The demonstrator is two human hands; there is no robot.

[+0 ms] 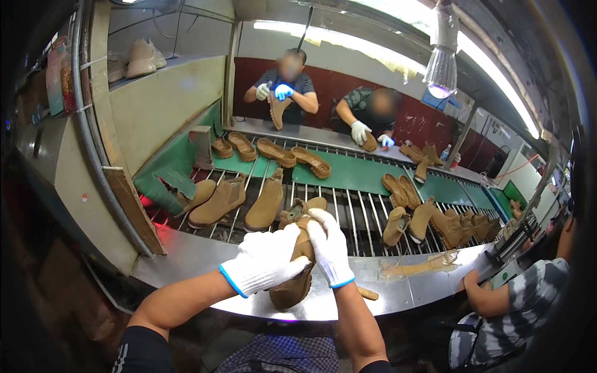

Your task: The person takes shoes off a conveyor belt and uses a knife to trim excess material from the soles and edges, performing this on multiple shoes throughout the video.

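Over the near metal ledge I hold a tan boot (291, 294) with a thick ridged sole, its lower end tilted down toward me. My left hand (264, 258), in a white knit glove with a blue cuff, is closed around its left side. Gloved the same way, my right hand (331, 248) presses against the boot's upper right side. The gloves hide much of the boot. Just beyond my hands another tan boot (265, 204) lies on the rollers. A short tan stick-like piece (368, 293) rests on the ledge beside my right wrist.
A roller conveyor with a green belt (364, 180) carries loose soles (277, 153) and several boots (449, 227). Two gloved co-workers handle footwear across it. Another person's arm (488, 298) rests at the right. A wooden post (132, 208) bounds the left; a lamp (441, 74) hangs above right.
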